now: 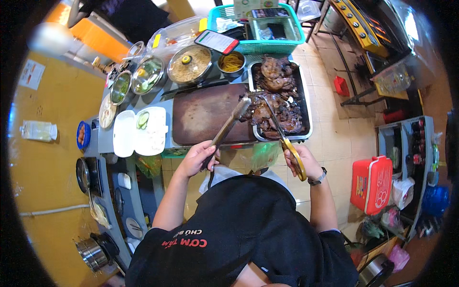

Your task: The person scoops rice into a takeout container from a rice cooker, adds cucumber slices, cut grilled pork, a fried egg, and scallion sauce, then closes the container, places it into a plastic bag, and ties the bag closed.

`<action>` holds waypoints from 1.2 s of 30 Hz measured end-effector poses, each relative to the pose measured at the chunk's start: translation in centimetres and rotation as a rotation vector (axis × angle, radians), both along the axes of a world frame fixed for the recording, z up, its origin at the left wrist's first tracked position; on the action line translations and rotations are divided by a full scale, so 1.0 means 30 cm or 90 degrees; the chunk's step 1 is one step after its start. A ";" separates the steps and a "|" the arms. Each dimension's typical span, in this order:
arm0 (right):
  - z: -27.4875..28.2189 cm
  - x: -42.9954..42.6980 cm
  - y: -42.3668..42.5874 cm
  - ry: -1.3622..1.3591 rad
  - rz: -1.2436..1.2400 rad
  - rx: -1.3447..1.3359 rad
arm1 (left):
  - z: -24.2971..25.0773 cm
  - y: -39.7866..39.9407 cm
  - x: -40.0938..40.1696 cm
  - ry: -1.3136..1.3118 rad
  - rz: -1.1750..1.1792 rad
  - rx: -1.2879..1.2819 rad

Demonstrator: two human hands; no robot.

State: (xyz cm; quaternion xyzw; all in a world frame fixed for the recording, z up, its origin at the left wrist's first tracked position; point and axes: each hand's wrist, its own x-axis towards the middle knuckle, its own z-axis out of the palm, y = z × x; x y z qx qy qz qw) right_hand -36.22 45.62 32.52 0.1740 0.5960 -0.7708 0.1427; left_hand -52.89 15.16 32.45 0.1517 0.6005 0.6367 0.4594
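Note:
My left hand [199, 158] grips a pair of tongs [227, 130], whose tips reach the edge of the grilled meat [267, 107]. In my right hand [303, 161] is a pair of scissors with gold handles [294, 158], the blades lying over the meat. Dark browned pieces fill a metal tray [307, 118] and overlap its left rim. Left of the tray lies a worn brown cutting board [208, 114]. An opened white foam box [123, 133] holds cucumber slices [142, 120] and something white, probably rice.
Behind the board stand a glass-lidded pot [190, 66], a bowl of yellow food [231, 62] and lidded bowls of vegetables [147, 77]. A phone [217, 41] leans near a green basket [258, 46]. A red cooler [372, 184] sits to the right. Another person [125, 18] stands across the table.

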 end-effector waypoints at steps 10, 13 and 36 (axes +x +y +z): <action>-0.072 -0.329 -0.341 -0.018 0.231 -0.055 | -0.090 -0.441 0.083 -0.024 0.266 0.002; -0.079 -0.485 -0.524 -0.096 0.313 0.039 | -0.185 -0.578 0.091 -0.021 0.395 -0.006; -0.116 -0.481 -0.660 -0.100 0.119 0.045 | 0.088 -0.819 -0.099 0.150 0.349 -0.358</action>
